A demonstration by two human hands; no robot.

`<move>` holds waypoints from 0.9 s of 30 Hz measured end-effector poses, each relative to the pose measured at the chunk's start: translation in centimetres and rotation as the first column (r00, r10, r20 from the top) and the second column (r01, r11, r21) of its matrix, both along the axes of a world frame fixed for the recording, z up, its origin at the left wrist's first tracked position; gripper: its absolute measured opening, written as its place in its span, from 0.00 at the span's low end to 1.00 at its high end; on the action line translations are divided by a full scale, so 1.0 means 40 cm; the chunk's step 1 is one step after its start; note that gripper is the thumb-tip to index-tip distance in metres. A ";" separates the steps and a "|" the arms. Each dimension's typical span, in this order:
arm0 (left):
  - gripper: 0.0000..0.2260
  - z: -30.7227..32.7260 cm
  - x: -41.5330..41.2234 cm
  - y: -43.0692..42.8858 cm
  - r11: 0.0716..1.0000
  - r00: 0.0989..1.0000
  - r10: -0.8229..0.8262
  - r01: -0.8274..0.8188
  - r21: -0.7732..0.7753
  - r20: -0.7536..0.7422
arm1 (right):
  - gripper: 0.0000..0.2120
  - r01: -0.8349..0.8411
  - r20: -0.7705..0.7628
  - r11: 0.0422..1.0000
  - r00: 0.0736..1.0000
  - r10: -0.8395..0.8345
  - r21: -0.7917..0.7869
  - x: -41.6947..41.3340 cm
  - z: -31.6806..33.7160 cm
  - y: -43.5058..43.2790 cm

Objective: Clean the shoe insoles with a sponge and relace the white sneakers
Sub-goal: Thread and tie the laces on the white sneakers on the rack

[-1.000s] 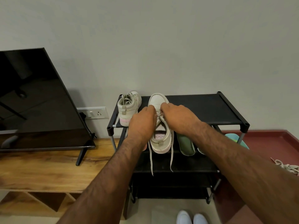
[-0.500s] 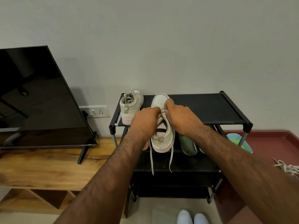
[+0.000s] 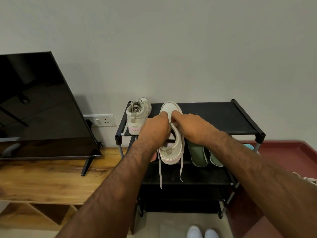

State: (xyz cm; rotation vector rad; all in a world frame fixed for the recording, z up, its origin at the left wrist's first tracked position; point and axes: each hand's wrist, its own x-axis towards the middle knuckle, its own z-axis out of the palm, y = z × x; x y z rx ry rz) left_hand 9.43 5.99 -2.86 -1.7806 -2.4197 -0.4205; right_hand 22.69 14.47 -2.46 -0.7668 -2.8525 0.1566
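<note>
Step in hand: relacing is under way; the person is working the lace near the toe end of the white sneaker (image 3: 173, 145), which is lying on the top shelf of the black shoe rack (image 3: 223, 117).
Left hand (image 3: 155, 127): closing its fingers on the lace.
Right hand (image 3: 190, 125): pinching the lace beside it.
Lace ends (image 3: 160, 170): hanging loose over the rack's near edge.
Other sneaker (image 3: 137, 115): standing at far left, already laced.
Insoles (image 3: 197, 153): lying right of the shoe.
Next move: likely feeding the ends through further eyelets, keeping both sides even.
</note>
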 end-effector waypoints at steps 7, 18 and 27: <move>0.08 -0.005 -0.001 -0.001 0.999 0.996 0.023 -0.026 0.034 0.080 | 0.10 0.023 0.074 0.986 0.997 -0.036 0.164 -0.026 -0.001 0.003; 0.10 -0.024 -0.004 -0.021 0.994 0.995 0.032 -0.042 0.102 0.092 | 0.08 0.097 -0.060 0.988 0.993 -0.105 -0.121 0.003 0.019 0.021; 0.09 -0.020 0.001 -0.030 0.992 0.994 0.040 -0.052 0.113 0.106 | 0.08 0.079 -0.066 0.984 0.995 -0.069 0.157 -0.002 -0.007 -0.009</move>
